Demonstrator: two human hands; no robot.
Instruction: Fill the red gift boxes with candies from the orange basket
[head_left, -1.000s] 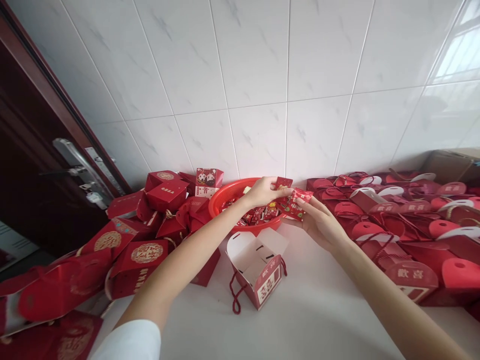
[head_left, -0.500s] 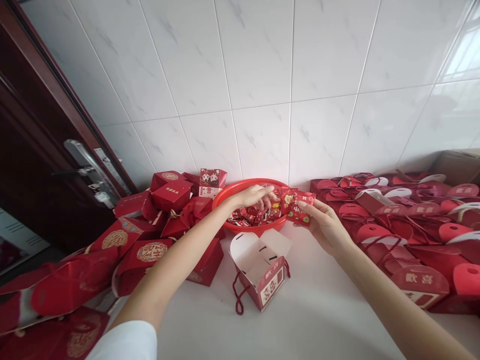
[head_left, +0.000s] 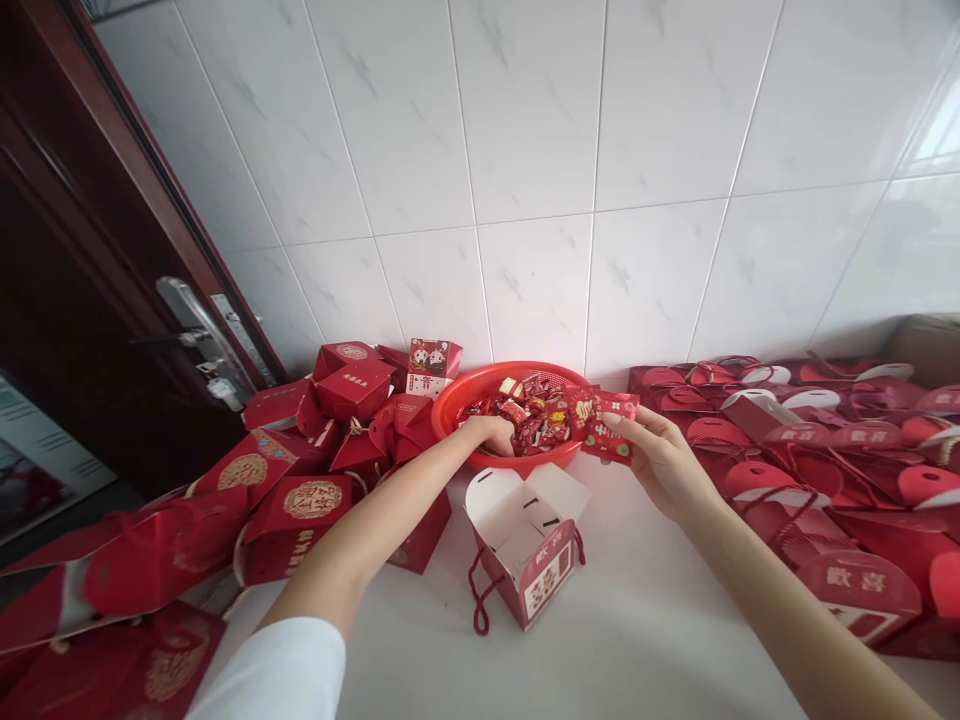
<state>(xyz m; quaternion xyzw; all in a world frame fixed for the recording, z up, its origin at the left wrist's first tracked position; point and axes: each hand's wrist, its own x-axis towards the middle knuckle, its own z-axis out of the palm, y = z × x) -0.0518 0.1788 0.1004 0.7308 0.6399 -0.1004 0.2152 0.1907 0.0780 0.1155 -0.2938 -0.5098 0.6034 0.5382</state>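
Note:
My left hand (head_left: 496,433) reaches into the left part of a red plastic basket (head_left: 453,392) full of wrapped candies (head_left: 541,408). Its fingers are curled down among the wrappers and mostly hidden. Beside the basket's right rim, my right hand (head_left: 660,455) pinches red candy packets (head_left: 609,428), printed in gold and white, between thumb and fingers. In front of the basket stands a red gift box (head_left: 525,570) with its flaps up, pale inside, with dark red cord handles. I cannot see any candy in its visible interior.
Closed red gift boxes (head_left: 307,500) are heaped on the left. Rows of red boxes with cord handles (head_left: 825,470) fill the right side of the white table (head_left: 637,640). A tiled wall (head_left: 525,290) rises behind, a dark door (head_left: 90,250) stands at left.
My left hand has moved down and left, from above the candies into the basket's left part. My right hand still holds the packets near the right rim. The view has shifted slightly.

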